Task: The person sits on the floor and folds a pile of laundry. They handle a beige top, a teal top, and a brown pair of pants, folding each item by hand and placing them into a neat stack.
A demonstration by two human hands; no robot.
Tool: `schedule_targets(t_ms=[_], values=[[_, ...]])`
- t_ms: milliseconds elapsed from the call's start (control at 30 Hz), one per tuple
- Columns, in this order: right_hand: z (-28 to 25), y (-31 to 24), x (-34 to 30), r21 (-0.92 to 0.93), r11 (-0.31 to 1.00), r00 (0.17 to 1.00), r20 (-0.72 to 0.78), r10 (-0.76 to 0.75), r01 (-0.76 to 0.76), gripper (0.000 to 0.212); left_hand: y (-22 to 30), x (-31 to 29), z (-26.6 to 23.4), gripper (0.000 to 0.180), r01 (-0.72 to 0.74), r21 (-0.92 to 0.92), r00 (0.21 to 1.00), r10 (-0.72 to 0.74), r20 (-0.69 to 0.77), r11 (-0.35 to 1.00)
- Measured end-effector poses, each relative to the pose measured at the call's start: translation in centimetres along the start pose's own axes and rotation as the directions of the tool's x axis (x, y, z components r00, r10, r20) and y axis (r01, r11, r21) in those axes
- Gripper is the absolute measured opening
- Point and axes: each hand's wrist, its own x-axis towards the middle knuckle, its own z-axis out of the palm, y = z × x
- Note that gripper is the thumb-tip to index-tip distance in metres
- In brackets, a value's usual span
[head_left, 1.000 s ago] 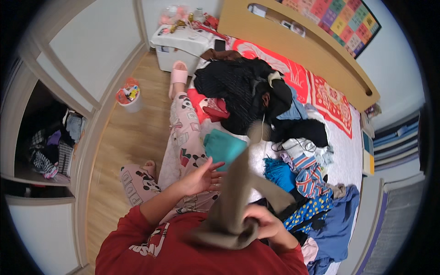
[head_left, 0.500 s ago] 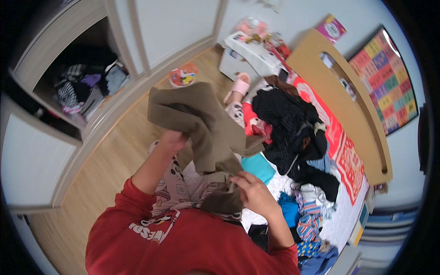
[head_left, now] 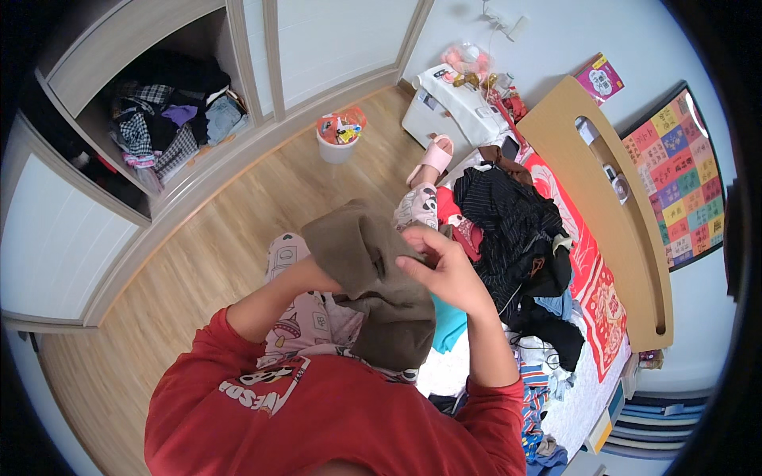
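A brown, thick-looking garment (head_left: 390,324) is bunched over my lap, its exact kind unclear. My left hand (head_left: 319,274) reaches under a raised fold of it, and the cloth hides the fingers. At the upper right edge of the garment, my right hand (head_left: 447,268) has its fingers curled onto the cloth, thumb lying towards the middle. Pink patterned trousers (head_left: 290,325) cover my legs beneath. A turquoise cloth (head_left: 449,324) lies just right of the garment, partly behind my right forearm.
Right of me, a bed holds a black striped garment (head_left: 508,230), a red patterned cloth (head_left: 599,317) and several mixed clothes. An open wardrobe compartment (head_left: 171,119) contains piled clothes. A white bin (head_left: 339,149) stands on the floor, near a white cabinet (head_left: 436,119).
The brown garment has come down closer to me and is more bunched. My right hand has moved up from its lower edge to its upper right side. The view has shifted.
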Motion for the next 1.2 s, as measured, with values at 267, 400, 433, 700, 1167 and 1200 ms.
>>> schedule_targets(t_ms=[267,400,433,700,1167,1200], values=[[-1.7,-1.5,1.2,0.060,0.995,0.961,-0.272,-0.057,0.076,0.019,6.6,3.5,-5.4,0.041,0.065,-0.997,0.895,-0.444,0.039,0.043],[-3.4,-6.4,3.1,-0.100,0.969,0.926,-0.285,-0.247,0.227,0.022,9.5,7.1,-8.1,0.040,-0.052,-0.814,0.882,-0.355,-0.309,0.579],[-4.2,-7.9,3.5,-0.042,0.973,0.949,-0.213,-0.232,0.228,0.020,11.3,8.3,-9.7,0.040,-0.072,-0.761,0.842,-0.370,-0.393,0.645],[-6.0,-9.9,5.5,-0.187,0.930,0.948,0.062,-0.311,0.317,0.037,25.9,13.4,-19.3,0.035,-0.415,-0.781,0.901,0.333,-0.279,0.467],[7.0,-9.3,4.1,-0.524,0.500,0.334,-0.383,-0.861,0.689,0.037,30.6,9.7,-26.2,0.029,-0.455,-0.671,0.890,0.323,-0.322,0.585],[7.2,-9.4,4.0,-0.540,0.466,0.288,-0.383,-0.878,0.701,0.038,30.7,9.7,-26.1,0.029,-0.460,-0.666,0.888,0.319,-0.332,0.587]])
